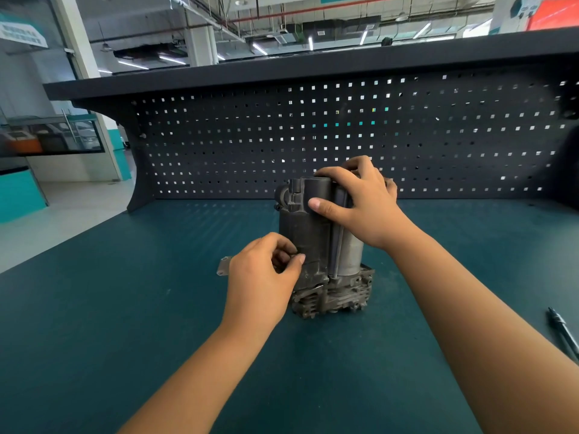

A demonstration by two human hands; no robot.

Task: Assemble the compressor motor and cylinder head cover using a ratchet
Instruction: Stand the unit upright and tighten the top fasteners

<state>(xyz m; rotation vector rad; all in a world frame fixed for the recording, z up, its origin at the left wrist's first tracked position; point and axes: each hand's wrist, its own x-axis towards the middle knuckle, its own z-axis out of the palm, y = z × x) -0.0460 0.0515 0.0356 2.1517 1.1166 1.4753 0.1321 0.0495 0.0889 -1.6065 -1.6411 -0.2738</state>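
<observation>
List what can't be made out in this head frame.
All head view:
- Whether the left hand pinches anything beside the compressor: its curled fingers hide it.
- Compressor top: covered by the right hand gripping it.
- Tool at the right edge: cut off by the frame; type unclear.
- Metal plate: mostly behind the left hand.

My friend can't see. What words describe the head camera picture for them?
A right hand grips the top of a grey compressor standing upright on a green workbench. The left hand curls against its side. A tool lies far right.
</observation>
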